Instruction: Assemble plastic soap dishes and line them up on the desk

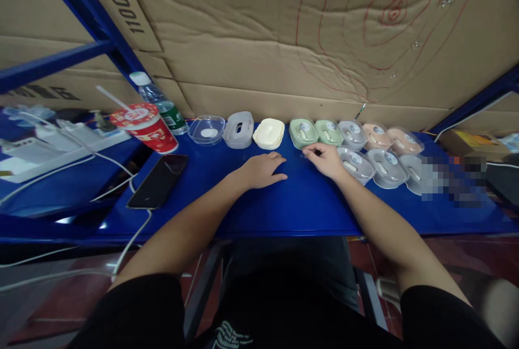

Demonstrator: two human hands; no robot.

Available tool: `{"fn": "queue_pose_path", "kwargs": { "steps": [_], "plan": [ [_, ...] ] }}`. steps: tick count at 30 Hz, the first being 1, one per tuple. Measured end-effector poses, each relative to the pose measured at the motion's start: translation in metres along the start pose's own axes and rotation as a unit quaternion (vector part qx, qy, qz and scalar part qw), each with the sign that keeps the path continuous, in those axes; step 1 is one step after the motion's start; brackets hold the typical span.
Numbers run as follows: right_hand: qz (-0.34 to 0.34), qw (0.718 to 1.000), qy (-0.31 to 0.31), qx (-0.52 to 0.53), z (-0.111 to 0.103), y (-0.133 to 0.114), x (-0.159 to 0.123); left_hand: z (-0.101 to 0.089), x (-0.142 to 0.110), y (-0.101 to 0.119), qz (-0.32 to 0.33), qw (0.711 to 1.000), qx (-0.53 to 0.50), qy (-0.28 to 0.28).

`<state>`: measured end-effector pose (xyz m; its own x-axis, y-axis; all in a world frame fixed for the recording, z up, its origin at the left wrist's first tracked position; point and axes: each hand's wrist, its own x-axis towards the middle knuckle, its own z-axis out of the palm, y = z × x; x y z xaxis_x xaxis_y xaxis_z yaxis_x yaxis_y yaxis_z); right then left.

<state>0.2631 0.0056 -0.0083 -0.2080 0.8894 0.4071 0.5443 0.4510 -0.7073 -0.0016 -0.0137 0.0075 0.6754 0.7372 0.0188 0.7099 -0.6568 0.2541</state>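
My left hand [265, 169] rests low over the blue table [279, 208], fingers stretched out and thumb apart, holding nothing. It is just in front of a cream square box [268, 134]. My right hand [325, 161] has its fingers curled and fingertips together beside the front of a green lidded box [304, 133]. Whatever the fingertips may pinch is too small to make out. Left of the cream box stand a grey piece with an oval slot [238, 131] and a clear plastic lid [206, 131] bearing a white round label.
Right of the hands, green, grey and peach lidded boxes [377, 137] form a row, with grey boxes [388, 168] before it. A phone [158, 181], red cup [152, 130] and water bottle [166, 108] are left. Cardboard [243, 41] walls the back.
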Motion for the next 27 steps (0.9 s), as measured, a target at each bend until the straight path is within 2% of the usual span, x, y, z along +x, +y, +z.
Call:
{"fn": "queue_pose_path", "kwargs": {
  "steps": [4, 8, 12, 15, 20, 27],
  "plan": [
    [0.058, 0.995, 0.07, 0.046, -0.012, 0.017, 0.01, 0.001, 0.001, -0.002, 0.006, 1.0, -0.017, 0.003],
    [0.069, 0.992, 0.087, 0.065, -0.016, 0.023, 0.012, 0.0, 0.001, -0.002, -0.002, 0.999, -0.019, 0.046],
    [0.054, 0.996, 0.064, 0.036, -0.011, 0.018, 0.008, -0.001, 0.003, -0.007, -0.063, 0.992, -0.001, 0.109],
    [0.023, 0.999, 0.024, 0.007, -0.008, 0.011, 0.005, 0.0, 0.005, -0.015, -0.11, 0.987, 0.011, 0.114],
    [-0.035, 0.997, -0.054, -0.05, -0.008, 0.003, 0.0, -0.002, 0.009, -0.025, -0.101, 0.988, 0.031, 0.111],
    [-0.075, 0.989, -0.088, -0.096, -0.007, 0.001, -0.002, -0.005, 0.009, -0.029, -0.147, 0.978, 0.035, 0.147]
  ]
}}
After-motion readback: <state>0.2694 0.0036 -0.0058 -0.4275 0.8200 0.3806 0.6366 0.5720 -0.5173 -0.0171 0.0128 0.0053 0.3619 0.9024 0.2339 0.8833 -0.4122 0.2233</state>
